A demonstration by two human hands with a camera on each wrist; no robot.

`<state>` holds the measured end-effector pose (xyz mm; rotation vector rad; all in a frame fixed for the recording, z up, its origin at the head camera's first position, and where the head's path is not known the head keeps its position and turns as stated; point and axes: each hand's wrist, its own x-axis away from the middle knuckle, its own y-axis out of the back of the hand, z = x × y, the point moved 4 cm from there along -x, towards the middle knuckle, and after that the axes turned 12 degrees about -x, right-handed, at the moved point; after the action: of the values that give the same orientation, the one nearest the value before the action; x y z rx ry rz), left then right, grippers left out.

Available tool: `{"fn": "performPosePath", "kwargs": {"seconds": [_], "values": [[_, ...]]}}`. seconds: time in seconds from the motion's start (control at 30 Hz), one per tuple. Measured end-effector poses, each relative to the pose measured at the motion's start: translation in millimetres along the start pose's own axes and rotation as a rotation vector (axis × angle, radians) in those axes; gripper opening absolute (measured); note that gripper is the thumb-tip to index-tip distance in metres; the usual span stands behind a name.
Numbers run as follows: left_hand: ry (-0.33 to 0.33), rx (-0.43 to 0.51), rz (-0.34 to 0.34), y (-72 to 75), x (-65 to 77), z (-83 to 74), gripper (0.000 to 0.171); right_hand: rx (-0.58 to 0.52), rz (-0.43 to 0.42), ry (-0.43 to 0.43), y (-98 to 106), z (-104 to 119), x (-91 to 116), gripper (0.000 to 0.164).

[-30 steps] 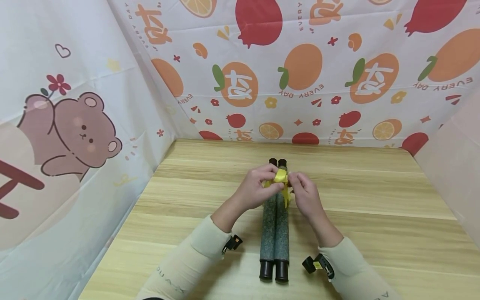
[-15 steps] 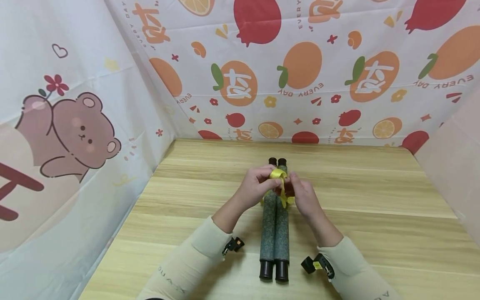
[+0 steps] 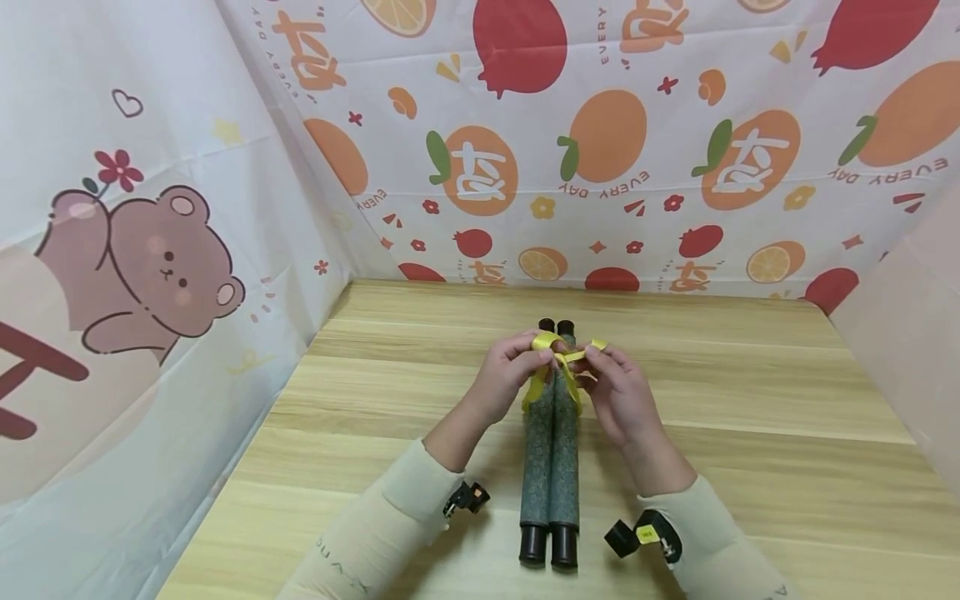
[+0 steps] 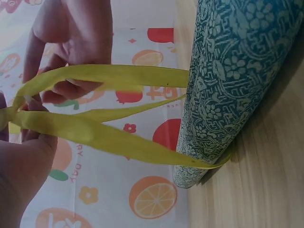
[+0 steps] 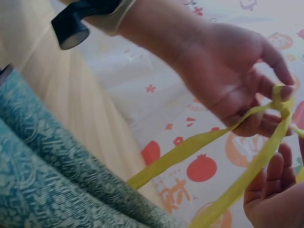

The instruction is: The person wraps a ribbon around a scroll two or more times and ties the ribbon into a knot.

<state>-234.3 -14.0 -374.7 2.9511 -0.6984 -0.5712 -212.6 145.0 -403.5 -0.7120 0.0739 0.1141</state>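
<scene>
Two slim rolls of a scroll (image 3: 537,467), covered in blue-green patterned cloth with dark end knobs, lie side by side, pointing away from me. A yellow ribbon (image 3: 573,357) passes round them and rises to a knot above. My left hand (image 3: 501,379) pinches a ribbon loop at the knot between thumb and fingers. At its right, my right hand (image 3: 624,396) pinches another length of ribbon, part of which sticks up over the fingers. In the left wrist view, ribbon strands (image 4: 90,133) stretch from the scroll (image 4: 237,71) to the fingers. Fingers partly hide the knot.
The scroll lies on a light wood-grain table (image 3: 750,417). Behind stands a fruit-print cloth (image 3: 607,225), and a bear-print cloth (image 3: 292,183) hangs at the left. Small black cameras (image 3: 467,497) sit on both wrists.
My right hand has shifted slightly right and turned, drawing a ribbon length out sideways from the knot. The loop in my left hand now stands a little further left. The scroll stays put.
</scene>
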Motion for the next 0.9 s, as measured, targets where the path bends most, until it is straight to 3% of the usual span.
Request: {"fn": "performPosePath", "kwargs": {"seconds": [0.1,0.27,0.47,0.63,0.77,0.9], "values": [[0.036,0.093,-0.038,4.3,0.1,1.4,0.029,-0.065,0.038,0.047,0,7,0,0.027],[0.027,0.293,-0.066,14.0,0.4,5.1,0.032,-0.149,0.088,0.103,3,17,-2,0.029],[0.043,0.526,-0.070,25.2,5.2,10.1,0.037,-0.239,0.140,0.113,6,19,-1,0.035],[0.042,0.703,-0.117,39.7,10.7,10.7,0.042,-0.283,0.181,0.127,9,20,0,0.035],[0.034,0.793,-0.134,49.8,14.3,11.8,0.042,-0.309,0.226,0.128,12,20,0,0.037],[0.042,0.823,-0.134,55.0,15.9,13.8,0.038,-0.335,0.243,0.116,16,20,1,0.042]]}}
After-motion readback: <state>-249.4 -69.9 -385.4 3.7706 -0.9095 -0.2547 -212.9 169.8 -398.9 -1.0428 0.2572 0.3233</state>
